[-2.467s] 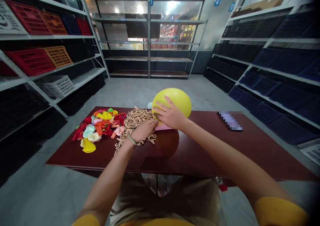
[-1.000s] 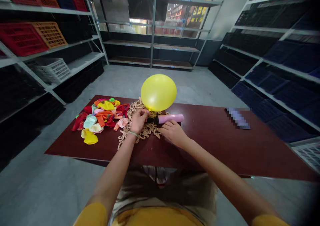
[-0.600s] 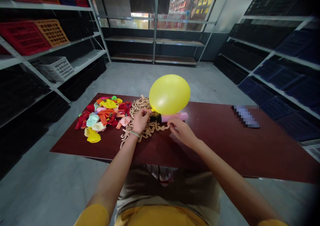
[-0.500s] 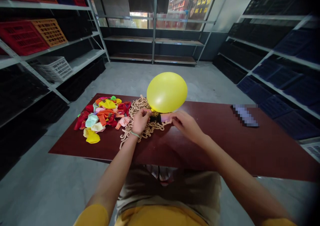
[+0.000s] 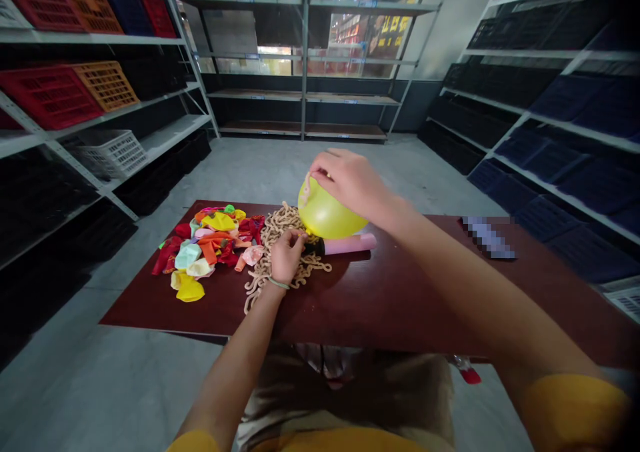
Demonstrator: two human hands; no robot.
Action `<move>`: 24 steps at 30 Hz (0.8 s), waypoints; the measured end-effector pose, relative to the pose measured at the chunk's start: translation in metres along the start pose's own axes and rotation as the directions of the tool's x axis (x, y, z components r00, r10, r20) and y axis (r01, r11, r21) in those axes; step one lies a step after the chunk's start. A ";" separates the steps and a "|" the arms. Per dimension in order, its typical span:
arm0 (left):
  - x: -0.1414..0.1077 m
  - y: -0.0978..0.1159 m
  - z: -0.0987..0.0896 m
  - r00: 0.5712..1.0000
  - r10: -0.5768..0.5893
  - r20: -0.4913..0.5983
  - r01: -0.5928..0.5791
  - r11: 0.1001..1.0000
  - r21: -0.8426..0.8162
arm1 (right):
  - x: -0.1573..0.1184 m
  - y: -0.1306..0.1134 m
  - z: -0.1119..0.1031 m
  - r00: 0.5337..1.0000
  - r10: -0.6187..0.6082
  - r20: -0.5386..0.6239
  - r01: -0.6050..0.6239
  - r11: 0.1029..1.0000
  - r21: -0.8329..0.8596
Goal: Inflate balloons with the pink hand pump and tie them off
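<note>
An inflated yellow balloon rises above the table, its neck pinched in the closed fingers of my left hand. My right hand is raised in front of the balloon and partly covers it. Its fingers are closed on a beige cord, whose end dangles against the balloon. Under and around my left hand lies a tangled heap of beige cords. A pink hand pump with a black end lies on the table below the balloon.
Uninflated balloons of several colours are piled on the left of the dark red table. A blurred-out flat object rests on its right part. Shelves with crates stand on both sides, and a metal rack behind.
My right hand has moved up and left from beside the pump to the balloon's front, lifting a cord. My left hand still pinches the neck. The camera view has tilted slightly upward.
</note>
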State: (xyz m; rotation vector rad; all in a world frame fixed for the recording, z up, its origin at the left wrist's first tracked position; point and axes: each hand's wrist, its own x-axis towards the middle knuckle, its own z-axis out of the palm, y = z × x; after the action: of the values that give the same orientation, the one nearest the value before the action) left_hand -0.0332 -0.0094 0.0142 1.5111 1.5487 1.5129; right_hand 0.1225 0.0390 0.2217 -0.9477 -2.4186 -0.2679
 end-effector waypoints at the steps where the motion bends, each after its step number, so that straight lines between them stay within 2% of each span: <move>1: 0.000 0.000 0.000 1.000 0.011 -0.014 -0.011 1.000 0.009 | 0.008 -0.005 0.008 0.999 -0.006 0.036 0.007 0.999 -0.041; 5: 0.000 -0.001 0.001 0.995 0.091 -0.045 -0.090 0.996 0.022 | 0.019 -0.022 0.045 0.955 -0.033 0.294 0.095 0.975 -0.200; 8: 0.003 -0.005 0.002 0.976 0.199 -0.090 -0.197 0.980 0.034 | 0.007 -0.027 0.064 0.920 -0.072 0.384 0.180 0.950 -0.254; 11: 0.007 -0.008 0.001 0.934 0.314 -0.171 -0.298 0.948 0.114 | -0.010 -0.026 0.068 0.928 -0.091 0.362 0.202 0.938 -0.282; 15: 0.012 -0.008 0.001 0.890 0.395 -0.228 -0.348 0.911 0.222 | -0.029 -0.024 0.067 0.941 -0.090 0.326 0.187 0.942 -0.279; 21: 0.011 0.003 -0.004 0.923 0.377 -0.072 -0.368 0.923 0.114 | -0.051 -0.025 0.075 0.948 0.009 0.317 0.079 0.962 -0.263; 24: 0.008 0.010 -0.007 0.927 0.376 0.003 -0.375 0.924 0.073 | -0.056 -0.024 0.075 0.952 0.061 0.301 0.016 0.968 -0.249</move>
State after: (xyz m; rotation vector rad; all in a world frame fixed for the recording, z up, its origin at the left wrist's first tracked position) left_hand -0.0381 -0.0065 0.0275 1.9308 1.3863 1.6845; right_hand 0.1108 0.0162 0.1286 -1.2043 -2.6997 -0.4544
